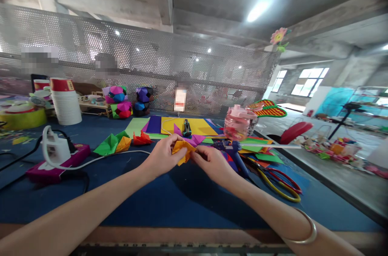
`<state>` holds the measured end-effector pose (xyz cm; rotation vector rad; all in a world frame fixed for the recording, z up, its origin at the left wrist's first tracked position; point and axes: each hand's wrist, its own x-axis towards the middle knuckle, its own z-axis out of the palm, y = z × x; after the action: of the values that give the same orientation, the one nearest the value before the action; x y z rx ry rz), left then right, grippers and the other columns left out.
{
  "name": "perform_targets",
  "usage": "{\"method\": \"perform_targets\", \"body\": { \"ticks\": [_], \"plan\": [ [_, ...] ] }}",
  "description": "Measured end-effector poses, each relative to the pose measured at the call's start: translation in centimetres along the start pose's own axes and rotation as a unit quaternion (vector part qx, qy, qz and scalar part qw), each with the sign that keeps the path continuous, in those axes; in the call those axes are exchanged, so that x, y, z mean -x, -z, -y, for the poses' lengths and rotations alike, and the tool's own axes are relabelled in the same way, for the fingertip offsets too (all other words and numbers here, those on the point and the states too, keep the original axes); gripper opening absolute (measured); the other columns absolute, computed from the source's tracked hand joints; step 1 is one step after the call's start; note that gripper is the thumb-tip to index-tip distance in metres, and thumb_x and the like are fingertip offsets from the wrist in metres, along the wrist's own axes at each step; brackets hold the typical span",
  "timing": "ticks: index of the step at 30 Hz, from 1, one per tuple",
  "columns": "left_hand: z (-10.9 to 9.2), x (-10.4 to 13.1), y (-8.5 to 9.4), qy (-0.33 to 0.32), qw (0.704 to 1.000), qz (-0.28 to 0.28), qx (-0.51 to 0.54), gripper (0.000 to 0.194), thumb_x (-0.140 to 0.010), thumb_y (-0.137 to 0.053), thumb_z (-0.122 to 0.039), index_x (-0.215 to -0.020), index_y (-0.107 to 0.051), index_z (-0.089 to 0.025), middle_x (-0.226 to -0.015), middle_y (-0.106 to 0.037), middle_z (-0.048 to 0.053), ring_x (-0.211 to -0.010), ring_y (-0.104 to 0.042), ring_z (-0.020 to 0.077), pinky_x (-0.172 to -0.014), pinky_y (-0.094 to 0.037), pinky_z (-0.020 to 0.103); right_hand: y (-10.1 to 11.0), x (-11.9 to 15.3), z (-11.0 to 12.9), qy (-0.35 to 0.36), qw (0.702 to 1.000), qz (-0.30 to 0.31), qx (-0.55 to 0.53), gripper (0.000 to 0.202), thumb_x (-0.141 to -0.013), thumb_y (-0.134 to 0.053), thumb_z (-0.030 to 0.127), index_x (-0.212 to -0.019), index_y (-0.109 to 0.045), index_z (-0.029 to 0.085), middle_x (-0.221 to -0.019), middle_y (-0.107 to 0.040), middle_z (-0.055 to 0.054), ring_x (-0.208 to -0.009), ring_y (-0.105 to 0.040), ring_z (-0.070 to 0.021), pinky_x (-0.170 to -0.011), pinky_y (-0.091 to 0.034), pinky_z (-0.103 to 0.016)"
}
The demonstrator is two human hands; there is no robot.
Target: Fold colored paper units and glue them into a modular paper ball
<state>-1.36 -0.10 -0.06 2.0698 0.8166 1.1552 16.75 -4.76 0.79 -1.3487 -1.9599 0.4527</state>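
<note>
A folded orange-yellow paper piece [182, 152] is held up over the blue table, in the middle of the head view. My left hand [165, 154] is closed around its left side, thumb across the front. At its right edge, the fingertips of my right hand [212, 162] are pinched together on the paper. Behind the hands lies a purple folded paper [195, 139], partly hidden. Left of them sit a red folded paper [142, 139] and a green folded paper [111, 144] with an orange one beside it. A blue glue gun [233, 149] rests right of my right hand.
Scissors [280, 183] with red and yellow handles lie at the right. A pink bottle [238, 122] stands behind the glue gun. Coloured sheets [198, 126] and a stapler [186, 127] are at the back. A purple power strip [57, 164] and stacked paper cups [65, 104] occupy the left.
</note>
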Motion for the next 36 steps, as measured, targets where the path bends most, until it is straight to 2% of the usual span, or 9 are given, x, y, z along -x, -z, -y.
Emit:
{"method": "perform_targets", "body": {
  "ticks": [5,9,12,17,21,26,32,36],
  "plan": [
    [0.0,0.2,-0.1,0.003,0.999,0.048,-0.001,0.017,-0.082,-0.058,-0.028,-0.092,-0.064,-0.015,-0.090,-0.070,0.006,-0.082,-0.064,0.0181,-0.073,-0.050,0.027,0.2,-0.1,-0.3,0.015,0.998,-0.037,0.047,0.024,-0.091,-0.048,0.031,-0.075,-0.061,0.018,-0.066,-0.060,0.000,-0.061,-0.051,-0.0132,-0.056,-0.034,-0.024],
    [0.3,0.3,-0.5,-0.001,0.999,0.053,-0.002,0.026,-0.079,-0.060,-0.025,-0.102,-0.065,-0.015,-0.100,-0.071,0.008,-0.091,-0.065,0.0202,-0.083,-0.051,0.031,0.2,0.0,-0.5,0.067,0.987,-0.081,0.123,0.013,-0.089,-0.053,0.023,-0.082,-0.063,0.018,-0.075,-0.064,-0.002,-0.066,-0.056,-0.0147,-0.061,-0.038,-0.025],
    [0.2,0.3,-0.7,-0.005,0.998,0.068,0.005,0.034,-0.074,-0.059,-0.017,-0.108,-0.064,-0.015,-0.104,-0.071,0.009,-0.095,-0.066,0.0206,-0.088,-0.050,0.031,0.0,0.2,-0.4,0.111,0.977,-0.081,0.166,0.007,-0.087,-0.057,0.016,-0.086,-0.064,0.017,-0.087,-0.067,-0.005,-0.079,-0.060,-0.0172,-0.070,-0.042,-0.027],
    [-0.2,0.5,-0.7,0.017,0.993,0.113,-0.003,0.034,-0.069,-0.055,-0.010,-0.100,-0.069,-0.015,-0.094,-0.072,0.006,-0.089,-0.067,0.0208,-0.079,-0.051,0.029,-0.3,0.6,0.0,0.144,0.974,-0.059,0.167,0.008,-0.091,-0.056,0.019,-0.089,-0.064,0.019,-0.091,-0.068,-0.005,-0.084,-0.062,-0.0177,-0.074,-0.045,-0.028],
    [0.3,0.2,-0.5,0.058,0.995,0.077,-0.020,0.027,-0.070,-0.054,-0.015,-0.091,-0.070,-0.014,-0.080,-0.071,0.004,-0.076,-0.065,0.0199,-0.069,-0.051,0.028,0.0,0.6,0.3,0.139,0.975,-0.077,0.153,0.015,-0.095,-0.050,0.023,-0.093,-0.064,0.019,-0.090,-0.068,-0.005,-0.083,-0.062,-0.0172,-0.073,-0.046,-0.028],
    [0.8,0.0,-0.7,0.099,0.992,0.058,0.043,0.021,-0.068,-0.056,-0.020,-0.085,-0.067,-0.014,-0.076,-0.069,0.004,-0.072,-0.066,0.0200,-0.066,-0.051,0.028,0.1,0.6,0.3,0.126,0.976,-0.071,0.163,0.008,-0.089,-0.061,0.025,-0.094,-0.063,0.020,-0.096,-0.067,-0.005,-0.089,-0.062,-0.0186,-0.077,-0.048,-0.030],
    [0.4,0.1,-1.0,0.132,0.985,0.057,0.098,0.023,-0.064,-0.057,-0.016,-0.084,-0.066,-0.015,-0.078,-0.069,0.003,-0.074,-0.068,0.0202,-0.071,-0.053,0.030,-0.2,0.7,0.1,0.163,0.963,-0.079,0.197,0.005,-0.089,-0.059,0.017,-0.093,-0.061,0.018,-0.096,-0.067,-0.006,-0.089,-0.061,-0.0194,-0.077,-0.048,-0.031],
    [-0.1,0.2,-1.1,0.160,0.977,0.063,0.126,0.021,-0.065,-0.060,-0.018,-0.085,-0.064,-0.014,-0.077,-0.069,0.004,-0.075,-0.068,0.0208,-0.071,-0.052,0.031,-0.5,0.7,-0.1,0.214,0.946,-0.091,0.227,0.008,-0.092,-0.054,0.015,-0.092,-0.060,0.018,-0.091,-0.066,-0.006,-0.085,-0.060,-0.0191,-0.075,-0.048,-0.031]
  ]
}}
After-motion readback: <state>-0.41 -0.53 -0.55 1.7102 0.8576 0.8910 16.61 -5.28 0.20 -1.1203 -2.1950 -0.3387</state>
